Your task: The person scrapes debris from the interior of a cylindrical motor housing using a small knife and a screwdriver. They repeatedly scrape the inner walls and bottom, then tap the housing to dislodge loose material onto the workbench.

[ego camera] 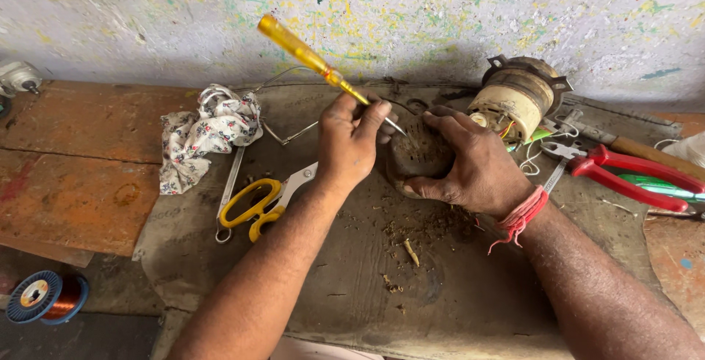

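Note:
My left hand grips a screwdriver with a yellow see-through handle, its tip pointing down at a round, dirty metal motor part. My right hand wraps around that part from the right and holds it on the grey mat. A red thread is tied around my right wrist. Dark crumbs and debris lie on the mat just below the part.
Yellow-handled scissors and a spanner lie left of my hands, beside a flowered cloth. A motor winding, red-handled pliers and a wooden-handled tool lie at right. A copper wire spool sits bottom left.

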